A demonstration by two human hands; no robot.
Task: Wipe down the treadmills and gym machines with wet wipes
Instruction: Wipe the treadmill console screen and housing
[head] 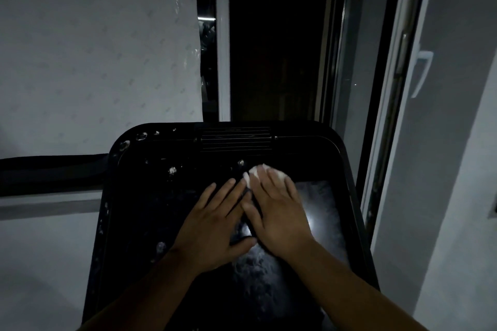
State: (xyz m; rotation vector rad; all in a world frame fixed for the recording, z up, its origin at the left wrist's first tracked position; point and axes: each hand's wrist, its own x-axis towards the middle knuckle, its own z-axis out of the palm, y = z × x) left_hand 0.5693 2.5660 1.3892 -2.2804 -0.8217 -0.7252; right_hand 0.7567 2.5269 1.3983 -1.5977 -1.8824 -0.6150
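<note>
The black glossy treadmill console [150, 212] fills the lower middle of the head view, with a ribbed vent at its far edge and white specks on its left side. My right hand [279, 212] lies flat on the console and presses a white wet wipe [255, 172] under its straight fingers; the wipe shows past the fingertips. Just left of it, my left hand [215, 226] rests flat on the panel with fingers spread, its thumb touching the right hand. Streaky wet marks shine on the screen below and right of the hands.
A black handrail [51, 172] runs off to the left of the console. Behind stands a white frosted window film [94, 48], a dark window gap [274, 43], and a white window frame with a handle [422, 72] at right.
</note>
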